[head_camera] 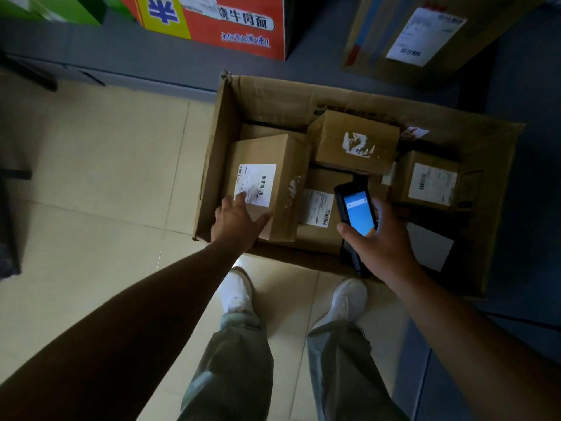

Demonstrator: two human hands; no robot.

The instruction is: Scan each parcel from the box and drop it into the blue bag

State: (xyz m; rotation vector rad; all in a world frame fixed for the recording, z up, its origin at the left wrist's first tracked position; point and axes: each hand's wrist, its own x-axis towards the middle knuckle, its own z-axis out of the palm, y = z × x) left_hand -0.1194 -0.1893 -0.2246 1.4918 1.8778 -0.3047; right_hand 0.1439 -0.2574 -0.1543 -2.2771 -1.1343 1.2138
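Observation:
A large open cardboard box [223,147] lies on the floor and holds several brown parcels. My left hand [236,221] rests with spread fingers on the near end of a tall parcel [273,156] with a white barcode label, at the box's left side. My right hand [379,241] grips a black handheld scanner [356,208] with a lit blue screen, held above a flat labelled parcel [317,208]. A parcel with a torn label [355,141] and another labelled parcel [431,180] lie further back and right. No blue bag is in view.
A red and yellow printed carton [218,22] and a big brown carton with a label [425,38] stand behind the box on grey flooring. My white shoes [236,293] stand on beige tiles just before the box. A dark object [9,232] sits at the left edge.

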